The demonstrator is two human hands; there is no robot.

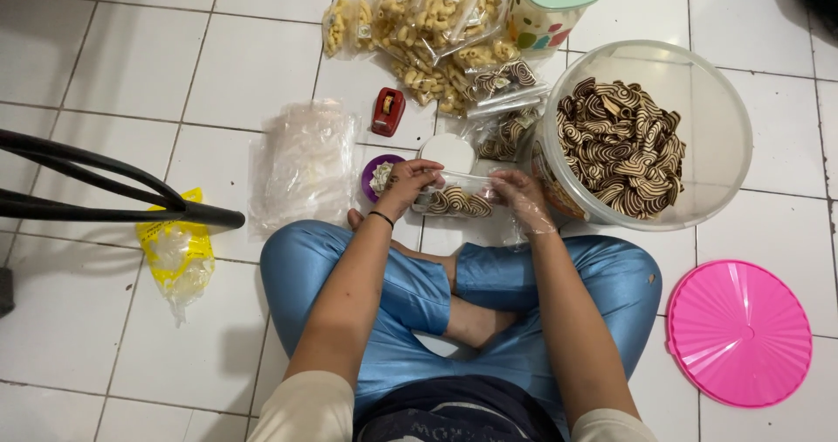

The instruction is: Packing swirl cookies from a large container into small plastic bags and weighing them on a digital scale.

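Two hands, one small bag, and that's where all the action is sitting right now. You're holding the clear bag [456,199] of striped brown-and-cream snacks just in front of your crossed legs, low over the tiled floor [105,337]. Its long axis is running left to right, straight across between your hands, so each one is gripping an end.

Your left hand [408,184] is bare, wearing a dark band at the wrist, and it's curling closed around the left end of the bag, fingers pinching the plastic. Your right hand [522,199] is wearing a thin clear glove and is closing on the right end the same way. Neither one is hanging loose; both are grasping the bag. Neither looks nearer than the other, since the bag is lying between them.

Just beside your right hand the big clear tub [729,128] is sitting, holding a heap of the same striped snacks, and its pink lid [740,333] is lying well apart on the floor to your right. Near your left hand a little purple cup [377,178] is sitting, with a stack of empty plastic bags [301,164] further left and a red tape dispenser [388,112] just beyond. Filled bags [419,32] of pale snacks are piling up at the far side.
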